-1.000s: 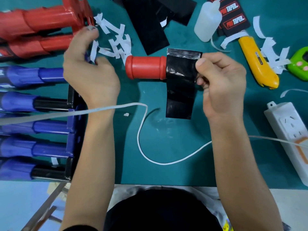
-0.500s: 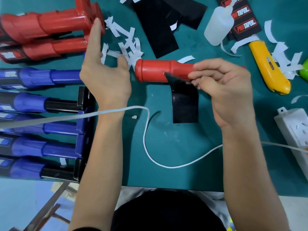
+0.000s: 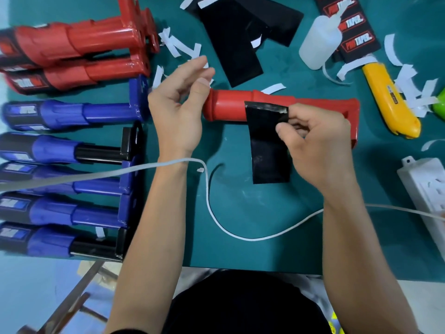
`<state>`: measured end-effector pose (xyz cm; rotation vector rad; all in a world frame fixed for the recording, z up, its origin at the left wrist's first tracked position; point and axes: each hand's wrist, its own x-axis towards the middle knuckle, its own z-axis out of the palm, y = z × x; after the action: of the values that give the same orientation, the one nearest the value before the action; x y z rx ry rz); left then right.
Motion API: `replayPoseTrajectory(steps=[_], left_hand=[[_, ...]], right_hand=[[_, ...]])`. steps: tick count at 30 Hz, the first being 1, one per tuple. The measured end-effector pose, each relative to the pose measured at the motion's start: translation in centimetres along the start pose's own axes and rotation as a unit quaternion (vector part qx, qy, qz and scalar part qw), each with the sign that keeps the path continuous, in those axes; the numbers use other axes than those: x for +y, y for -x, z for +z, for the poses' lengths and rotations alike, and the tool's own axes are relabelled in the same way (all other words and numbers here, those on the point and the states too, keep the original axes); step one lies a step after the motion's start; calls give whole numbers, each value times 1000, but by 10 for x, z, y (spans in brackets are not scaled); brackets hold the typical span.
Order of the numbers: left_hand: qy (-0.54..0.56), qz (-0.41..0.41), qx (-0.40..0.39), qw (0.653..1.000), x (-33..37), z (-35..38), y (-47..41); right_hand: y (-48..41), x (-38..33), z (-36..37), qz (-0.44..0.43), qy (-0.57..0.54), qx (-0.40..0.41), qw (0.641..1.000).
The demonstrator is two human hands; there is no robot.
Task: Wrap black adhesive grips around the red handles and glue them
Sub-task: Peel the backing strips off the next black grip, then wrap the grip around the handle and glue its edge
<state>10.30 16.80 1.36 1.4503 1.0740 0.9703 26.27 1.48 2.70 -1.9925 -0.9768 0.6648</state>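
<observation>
Far left, top: two finished red handles [image 3: 79, 44], lying side by side, flanged ends to the right. Below them we count five blue handles [image 3: 72, 114] in a column; the second and fifth carry black sleeves.

Left hand [image 3: 178, 109]: open, palm turned inward, fingers loosely bent and spread. Its thumb sits just beside the round butt end of the working red handle [image 3: 228, 104]; we cannot tell whether they touch.

That handle lies flat on the teal mat [image 3: 240, 213], running left to right, one only. One black adhesive grip [image 3: 267, 145] is laid with its top edge on the handle's middle, and the rest hangs toward us onto the mat.

Right hand [image 3: 315, 145]: thumb and curled fingers pinch the grip's upper right corner, against the handle's near side. The hand covers part of the handle's right half.

Above the handle are spare black grip sheets [image 3: 236, 44], at least two, overlapping. White backing strips [image 3: 183, 48] are scattered around them, too overlapped for a firm count.

Right of centre:
- one glue bottle [image 3: 320, 44], translucent, tilted
- one yellow utility knife [image 3: 390, 100], near the handle's flanged end
- one white power strip [image 3: 423, 189], at the right edge

One white cable [image 3: 209, 201] loops across the mat, passing over the left wrist and under the right forearm.
</observation>
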Motion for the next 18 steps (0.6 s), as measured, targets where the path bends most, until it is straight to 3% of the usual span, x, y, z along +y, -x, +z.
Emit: replayPoseTrajectory(steps=[4,7,9,13,16,18], left_hand=[[16,-41,-22,999,-11,1,2],[3,-44,-64,997,-16,-4,3],[-17,-47,-109,993,-17,-12,8],[-106,-12,-200,974,-24,-26,12],[-149,16,-212,966,-27,-27,8],[-147,10,-192,970,-29,-26,7]], right_hand=[[-2,-5,0,101,-207,-110,967],[4,-3,10,112,-83,-174,975],[8,-7,17,79,50,-132,987],[18,-16,8,15,198,-80,977],[11,-23,-13,-61,179,54,980],[-4,-25,-27,-54,109,177,977]])
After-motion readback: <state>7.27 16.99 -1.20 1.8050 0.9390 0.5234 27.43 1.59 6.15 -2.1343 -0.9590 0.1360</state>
